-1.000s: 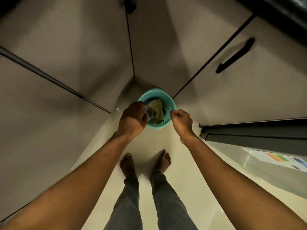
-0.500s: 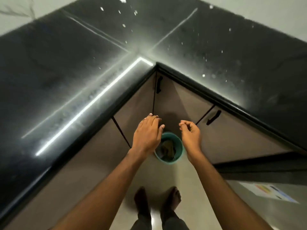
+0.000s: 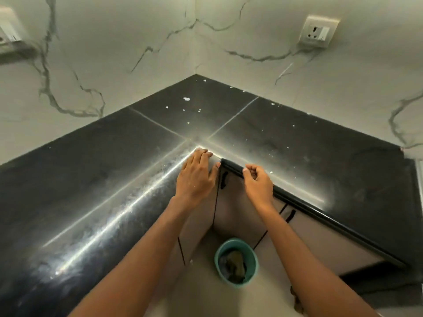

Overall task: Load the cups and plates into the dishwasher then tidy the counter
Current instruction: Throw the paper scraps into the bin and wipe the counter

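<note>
A black L-shaped counter [image 3: 137, 161] fills the corner, dotted with white crumbs [image 3: 186, 99] near the back. My left hand [image 3: 195, 177] is flat with straight fingers at the counter's inner corner edge. My right hand [image 3: 257, 184] hovers just right of it, fingers loosely curled, thumb near the fingertips; whether it pinches anything is unclear. On the floor below stands a teal bin [image 3: 235, 261] with scraps inside. No cups, plates or dishwasher are in sight.
Beige cabinet doors with black handles [image 3: 223, 183] run under the counter. A white marble wall rises behind, with a socket [image 3: 317, 32] at the upper right. Pale floor lies between the cabinets around the bin.
The view has lifted from the bin on the floor to the counter top. Both hands rose from over the bin to the counter's inner corner; the left hand opened flat.
</note>
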Tool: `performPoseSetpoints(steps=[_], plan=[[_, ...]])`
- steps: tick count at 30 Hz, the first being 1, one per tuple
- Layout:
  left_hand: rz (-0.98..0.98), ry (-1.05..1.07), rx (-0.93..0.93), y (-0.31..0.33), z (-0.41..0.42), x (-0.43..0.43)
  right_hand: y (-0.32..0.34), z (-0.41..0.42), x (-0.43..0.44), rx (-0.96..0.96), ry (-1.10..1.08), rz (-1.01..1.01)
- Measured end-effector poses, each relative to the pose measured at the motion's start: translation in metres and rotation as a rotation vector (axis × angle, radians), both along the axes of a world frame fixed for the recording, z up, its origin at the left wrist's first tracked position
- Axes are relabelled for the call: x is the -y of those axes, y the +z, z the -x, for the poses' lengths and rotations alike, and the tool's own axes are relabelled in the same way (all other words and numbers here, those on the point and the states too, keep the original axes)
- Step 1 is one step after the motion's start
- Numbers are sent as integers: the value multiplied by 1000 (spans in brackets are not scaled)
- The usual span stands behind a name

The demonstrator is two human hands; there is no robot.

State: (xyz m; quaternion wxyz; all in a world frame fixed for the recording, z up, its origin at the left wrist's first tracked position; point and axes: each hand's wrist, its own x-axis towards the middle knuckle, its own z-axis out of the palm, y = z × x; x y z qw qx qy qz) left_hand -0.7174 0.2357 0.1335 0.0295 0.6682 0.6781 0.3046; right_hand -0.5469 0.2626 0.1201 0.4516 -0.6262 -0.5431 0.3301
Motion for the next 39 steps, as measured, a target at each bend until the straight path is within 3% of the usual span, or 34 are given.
performPoseSetpoints(steps=[14, 21, 30, 39], plan=[[-46, 95, -53, 41, 17, -104, 52, 14, -126, 27, 135, -140], [-43, 157, -45, 45, 25, -136, 59, 27, -177, -28, 218, -99], [2, 190, -31, 33, 60, -206, 46, 57, -251, -42, 288, -73], [54, 233, -3, -5, 126, -313, 3, 138, -378, 115, 406, -42]])
